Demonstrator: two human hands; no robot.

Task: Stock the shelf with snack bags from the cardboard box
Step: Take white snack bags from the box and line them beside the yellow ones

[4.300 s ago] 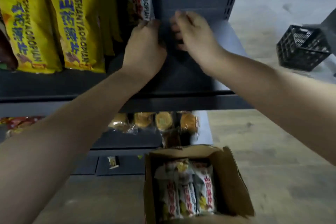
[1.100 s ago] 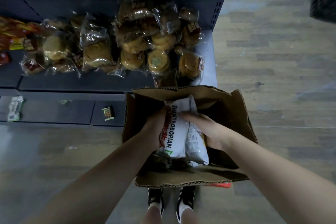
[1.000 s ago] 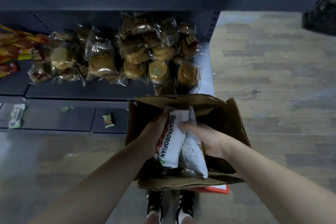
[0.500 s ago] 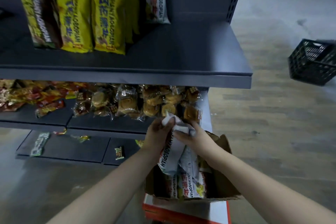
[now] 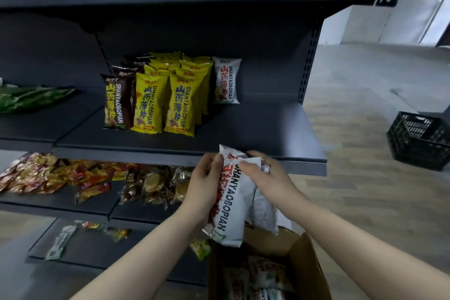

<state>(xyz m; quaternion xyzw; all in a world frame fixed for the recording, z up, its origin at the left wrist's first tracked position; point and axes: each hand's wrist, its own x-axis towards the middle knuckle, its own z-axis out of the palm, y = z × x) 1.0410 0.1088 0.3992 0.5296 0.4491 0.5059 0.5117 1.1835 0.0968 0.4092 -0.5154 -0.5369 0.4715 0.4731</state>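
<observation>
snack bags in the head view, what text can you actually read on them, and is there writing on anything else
"SHANYAOBOPIAN": held white bag, black letters down its length.
"SHANYAOBOPIAN": shelf white bag, yellow bags, brown bag.
"山药薄片": yellow bags, in blue; shelf white bag, in red.
Too blurred to read: small logos at the bag tops, boxed bags, lower-shelf packets.

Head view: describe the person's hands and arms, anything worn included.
Two bare human hands, the left hand and the right hand, on bare forearms. No sleeve, glove, watch or bracelet shows up to the frame edge. The nails in view look short and plain; no ring shows.
</observation>
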